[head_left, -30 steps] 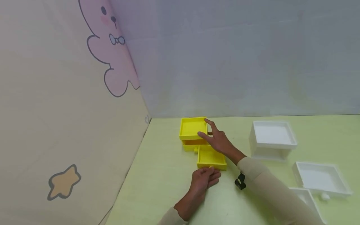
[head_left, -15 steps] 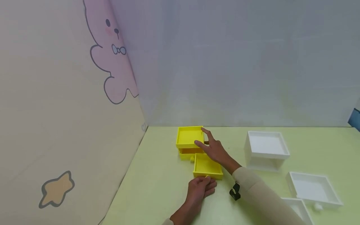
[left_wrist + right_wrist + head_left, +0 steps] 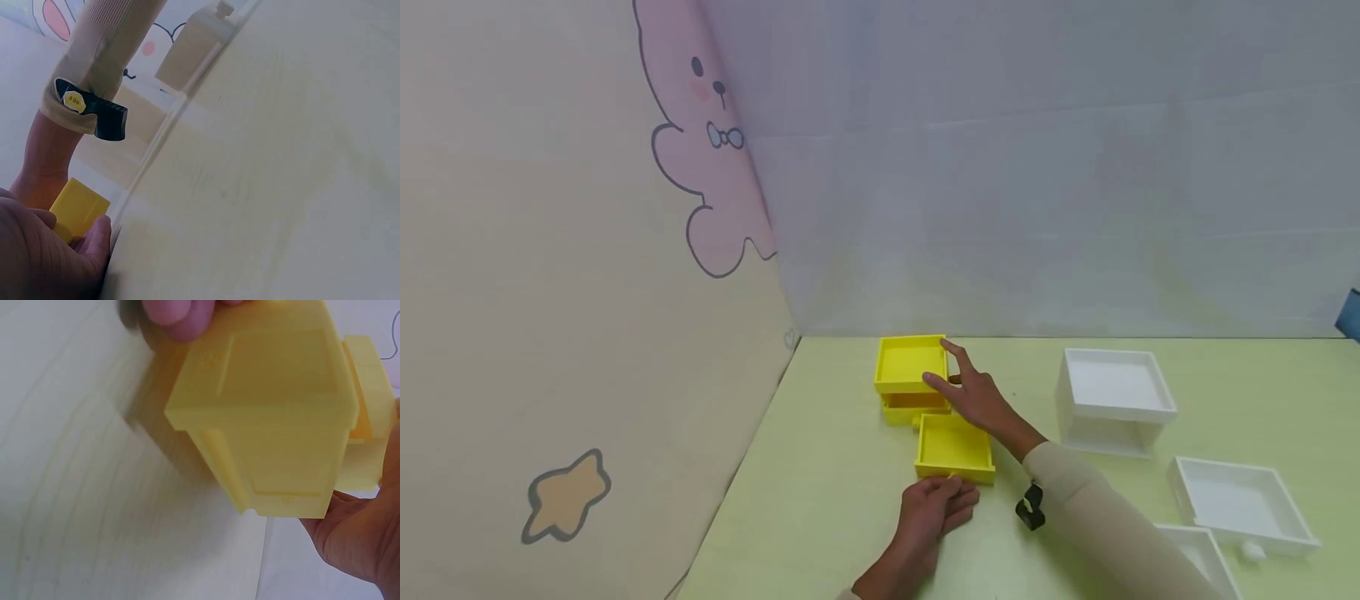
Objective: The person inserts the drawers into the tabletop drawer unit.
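The left hand (image 3: 925, 517) pinches the front knob of a yellow drawer (image 3: 955, 443), which sits in front of the small yellow cabinet (image 3: 912, 364) and a little to its right. On the cabinet, the right hand (image 3: 981, 400) grips the top's right side, thumb at the front and a finger at the back corner. A second drawer front with a knob shows low in the cabinet, below a gap. The left wrist view has the left hand (image 3: 50, 256) at the drawer (image 3: 78, 209). Right-hand fingertips (image 3: 181, 315) touch the cabinet (image 3: 281, 431) in the right wrist view.
To the right stands a white cabinet (image 3: 1118, 383) with an open front. Two white drawers, one (image 3: 1243, 500) whole in view and one (image 3: 1198, 554) cut off, lie nearer. A black strap (image 3: 1030, 507) hangs at the right sleeve. Walls border the table behind and left.
The yellow drawer has moved slightly toward the person, away from the cabinet, with the left hand. The right hand keeps its hold. The head view has shifted a little.
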`<state>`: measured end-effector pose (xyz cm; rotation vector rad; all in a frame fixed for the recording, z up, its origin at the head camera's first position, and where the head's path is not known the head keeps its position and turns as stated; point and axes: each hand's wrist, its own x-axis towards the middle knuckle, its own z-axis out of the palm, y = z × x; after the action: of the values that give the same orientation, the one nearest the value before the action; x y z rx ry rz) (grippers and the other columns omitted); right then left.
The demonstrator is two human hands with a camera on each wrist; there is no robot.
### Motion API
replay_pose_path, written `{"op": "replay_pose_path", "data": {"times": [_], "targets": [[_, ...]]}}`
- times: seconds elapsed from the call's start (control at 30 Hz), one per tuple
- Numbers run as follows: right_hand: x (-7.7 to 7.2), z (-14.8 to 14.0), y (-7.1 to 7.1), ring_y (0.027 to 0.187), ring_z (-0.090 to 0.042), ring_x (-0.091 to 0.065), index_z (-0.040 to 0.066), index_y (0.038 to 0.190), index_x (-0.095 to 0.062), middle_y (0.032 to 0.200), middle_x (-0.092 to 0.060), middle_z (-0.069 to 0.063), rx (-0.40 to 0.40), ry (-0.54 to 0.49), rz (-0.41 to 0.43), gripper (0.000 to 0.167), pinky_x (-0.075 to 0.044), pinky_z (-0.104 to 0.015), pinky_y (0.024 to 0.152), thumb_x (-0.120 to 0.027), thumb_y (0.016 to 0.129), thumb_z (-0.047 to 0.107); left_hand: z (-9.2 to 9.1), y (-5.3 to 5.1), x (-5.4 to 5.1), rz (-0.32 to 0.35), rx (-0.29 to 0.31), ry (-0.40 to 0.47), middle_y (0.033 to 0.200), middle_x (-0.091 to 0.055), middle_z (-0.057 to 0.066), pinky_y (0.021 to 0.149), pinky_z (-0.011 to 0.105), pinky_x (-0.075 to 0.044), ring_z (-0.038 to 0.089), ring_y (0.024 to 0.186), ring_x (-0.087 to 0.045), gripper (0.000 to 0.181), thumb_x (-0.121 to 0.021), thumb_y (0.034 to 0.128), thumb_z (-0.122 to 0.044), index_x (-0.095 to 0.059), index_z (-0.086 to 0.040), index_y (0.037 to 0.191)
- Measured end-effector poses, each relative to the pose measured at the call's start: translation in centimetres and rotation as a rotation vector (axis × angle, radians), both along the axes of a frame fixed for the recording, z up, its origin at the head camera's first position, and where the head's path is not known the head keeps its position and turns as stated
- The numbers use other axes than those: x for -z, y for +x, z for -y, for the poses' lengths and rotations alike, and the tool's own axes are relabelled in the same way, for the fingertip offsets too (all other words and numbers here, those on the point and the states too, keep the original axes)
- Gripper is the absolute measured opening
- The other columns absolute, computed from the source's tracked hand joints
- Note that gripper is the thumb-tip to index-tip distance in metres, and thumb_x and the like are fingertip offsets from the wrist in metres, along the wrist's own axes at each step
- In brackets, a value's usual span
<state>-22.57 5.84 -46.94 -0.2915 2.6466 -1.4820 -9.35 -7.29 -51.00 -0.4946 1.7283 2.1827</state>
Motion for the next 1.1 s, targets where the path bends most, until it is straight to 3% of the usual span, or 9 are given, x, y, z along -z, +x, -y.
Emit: {"op": "replay_pose_path", "data": {"times": [0.17, 0.5, 0.9, 1.1], "targets": [[0.2, 0.0, -0.1, 0.127, -0.036, -0.055, 0.034, 0.158, -0.014, 0.142, -0.052, -0.022, 0.003, -0.001, 0.0, 0.083, -0.043, -0.057, 0.102, -0.049, 0.092, 0.071, 0.4, 0.3, -0.4, 0.025, 0.002, -0.031, 0.098, -0.074, 0.016, 0.076, 0.035, -0.059, 0.022, 0.091, -0.073, 0.022, -0.064, 0.0968, -0.014, -0.064, 0.006, 0.107], [0.2, 0.4, -0.1, 0.128, -0.037, -0.053, 0.032, 0.158, -0.013, 0.146, -0.048, -0.024, 0.004, 0.006, 0.005, 0.084, -0.044, -0.056, 0.102, -0.05, 0.092, 0.069, 3.3, 0.2, -1.6, -0.024, -0.004, 0.003, 0.106, -0.072, 0.019, 0.081, 0.034, -0.057, 0.024, 0.096, -0.072, 0.031, -0.062, 0.0983, -0.018, -0.061, 0.009, 0.113], [0.1, 0.3, 0.0, 0.128, -0.037, -0.053, 0.033, 0.158, -0.013, 0.146, -0.047, -0.025, 0.008, 0.0, 0.008, 0.085, -0.043, -0.056, 0.103, -0.05, 0.091, 0.07, 3.6, 0.4, -2.2, -0.072, -0.021, -0.012, 0.105, -0.072, 0.021, 0.083, 0.036, -0.057, 0.026, 0.096, -0.072, 0.029, -0.062, 0.0982, -0.015, -0.061, 0.01, 0.111], [-0.2, 0.2, 0.1, 0.129, -0.038, -0.052, 0.033, 0.158, -0.013, 0.146, -0.047, -0.025, 0.009, -0.001, 0.015, 0.084, -0.043, -0.057, 0.102, -0.051, 0.092, 0.068, 4.3, -0.3, -3.0, -0.11, -0.033, -0.02, 0.106, -0.072, 0.021, 0.083, 0.035, -0.057, 0.025, 0.095, -0.072, 0.032, -0.062, 0.0983, -0.017, -0.06, 0.011, 0.113]]}}
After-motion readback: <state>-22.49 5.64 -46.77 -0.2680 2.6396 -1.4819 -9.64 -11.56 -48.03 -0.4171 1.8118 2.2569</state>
